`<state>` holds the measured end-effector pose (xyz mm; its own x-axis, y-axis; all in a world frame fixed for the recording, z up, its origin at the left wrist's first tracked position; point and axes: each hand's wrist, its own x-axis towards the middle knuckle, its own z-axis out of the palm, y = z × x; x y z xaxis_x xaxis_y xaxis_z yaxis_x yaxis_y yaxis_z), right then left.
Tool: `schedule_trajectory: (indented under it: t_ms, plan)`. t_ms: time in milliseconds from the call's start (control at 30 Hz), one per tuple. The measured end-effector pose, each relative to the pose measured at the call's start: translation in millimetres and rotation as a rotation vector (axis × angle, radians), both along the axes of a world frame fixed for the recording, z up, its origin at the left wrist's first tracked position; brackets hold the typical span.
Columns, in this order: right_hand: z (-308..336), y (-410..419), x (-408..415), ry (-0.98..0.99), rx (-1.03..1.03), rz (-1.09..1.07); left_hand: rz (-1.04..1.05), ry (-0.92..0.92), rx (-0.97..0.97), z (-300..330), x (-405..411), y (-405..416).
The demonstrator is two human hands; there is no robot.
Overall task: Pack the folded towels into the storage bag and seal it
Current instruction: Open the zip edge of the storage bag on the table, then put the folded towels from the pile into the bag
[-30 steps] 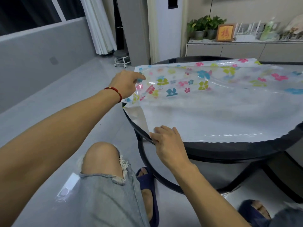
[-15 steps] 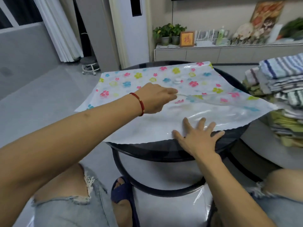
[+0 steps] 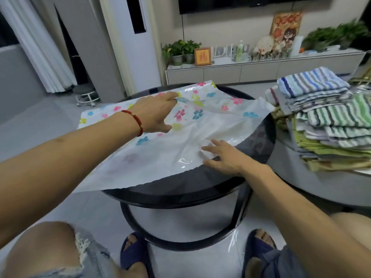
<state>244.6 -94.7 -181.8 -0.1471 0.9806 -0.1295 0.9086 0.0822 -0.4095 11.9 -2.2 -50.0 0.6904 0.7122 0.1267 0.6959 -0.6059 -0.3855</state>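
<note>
A clear plastic storage bag (image 3: 160, 155) printed with coloured flowers lies spread over a round black table (image 3: 200, 187). My left hand (image 3: 158, 113), a red string on its wrist, reaches over the bag and pinches its upper layer near the far edge, lifting it a little. My right hand (image 3: 224, 155) lies flat with spread fingers on the bag's near right part, pressing it to the table. A stack of folded striped towels (image 3: 325, 117) in blue, green, grey and yellow sits on a second grey table to the right.
The grey table (image 3: 313, 183) stands close against the black one on the right. My knees and blue slippers (image 3: 132, 255) are under the near edge. A low cabinet (image 3: 241, 69) with plants and a small stool (image 3: 85, 95) stand at the back.
The view has swung right, bringing the towel stack into sight. My left hand slid along the bag toward its far right part and now lifts the top layer. My right hand shifted right along the near edge.
</note>
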Motion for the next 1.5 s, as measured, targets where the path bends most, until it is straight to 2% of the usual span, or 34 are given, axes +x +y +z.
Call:
schedule_trajectory:
  t_ms: [67, 133, 200, 300, 367, 433, 500, 667, 867, 1000, 1133, 1233, 1300, 1400, 1500]
  plan:
    - [16.0, -18.4, 33.3, 0.072, 0.146, -0.042, -0.022, 0.008, -0.026, -0.7, 10.0, 1.8]
    - [30.0, -36.8, 72.4, 0.046, 0.365, -0.146, -0.042, -0.018, -0.059, -3.0, 18.2, 5.9]
    - [41.7, -51.6, 114.6, -0.015, 0.550, -0.302, -0.039, -0.065, -0.131, -5.4, 24.6, 10.7]
    - [51.1, -63.5, 178.9, -0.176, 0.699, -0.581, -0.007, -0.123, -0.242, -8.7, 34.1, 15.8]
    - [53.9, -64.7, 216.8, -0.297, 0.668, -0.751, 0.014, -0.150, -0.275, -10.4, 39.6, 17.7]
    - [54.5, -60.8, 244.2, -0.326, 0.516, -0.859, 0.026, -0.155, -0.282, -11.4, 42.8, 18.7]
    - [57.1, -49.9, 261.8, -0.328, 0.427, -0.859, 0.027, -0.165, -0.286, -11.5, 43.8, 20.5]
    - [81.2, 8.0, 286.4, -0.263, 0.386, -0.771, 0.029, -0.223, -0.279, -3.7, 52.4, 22.1]
    - [103.6, 68.7, 312.3, 0.031, 0.312, -0.884, 0.044, -0.286, -0.265, 2.6, 68.6, 15.0]
    - [115.3, 78.0, 320.0, -0.028, 0.297, -0.908, 0.031, -0.270, -0.236, 3.3, 74.6, 15.1]
    - [123.9, 86.2, 327.1, 0.101, 0.221, -0.818, 0.050, -0.281, -0.241, 2.9, 75.1, 14.4]
    - [127.8, 83.5, 327.7, 0.295, 0.251, -0.813, 0.061, -0.274, -0.241, 4.2, 73.9, 13.6]
    - [137.8, 69.1, 314.1, 0.534, 0.344, -0.807, 0.057, -0.263, -0.233, 4.5, 72.0, 14.4]
    - [153.0, 38.0, 288.3, 0.800, 0.388, -0.653, 0.050, -0.251, -0.219, 4.4, 69.4, 18.0]
    - [166.3, -3.2, 260.9, 1.011, 0.290, -0.499, 0.082, -0.240, -0.211, 4.5, 66.6, 22.7]
